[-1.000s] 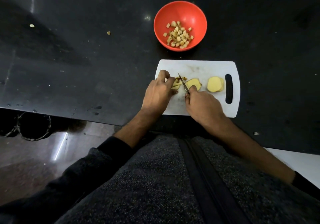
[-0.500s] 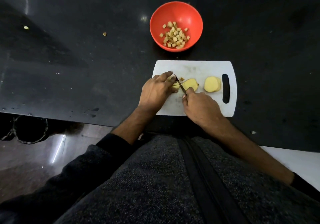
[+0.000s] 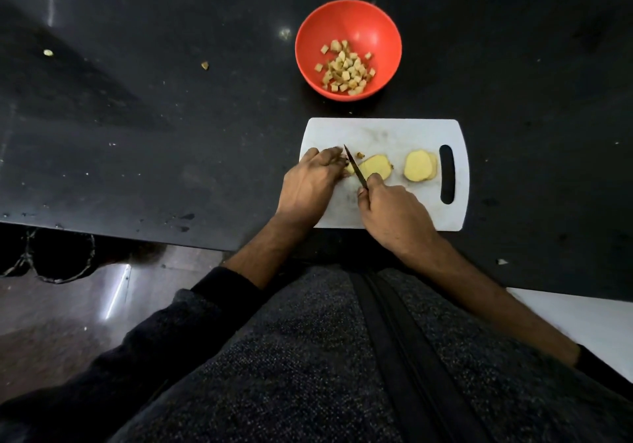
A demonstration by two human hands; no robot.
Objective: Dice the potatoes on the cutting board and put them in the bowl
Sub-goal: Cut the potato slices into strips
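The right hand (image 3: 394, 211) grips the handle of the knife (image 3: 355, 167); the blade angles up and left across the white cutting board (image 3: 383, 134). The left hand (image 3: 310, 182), fingers curled, presses down on potato pieces at the board's left side; those pieces are mostly hidden. A potato slice (image 3: 376, 167) lies just right of the blade, with stacked slices (image 3: 419, 165) near the handle slot. Beyond the board, the red bowl (image 3: 376, 24) contains diced potato (image 3: 346, 69).
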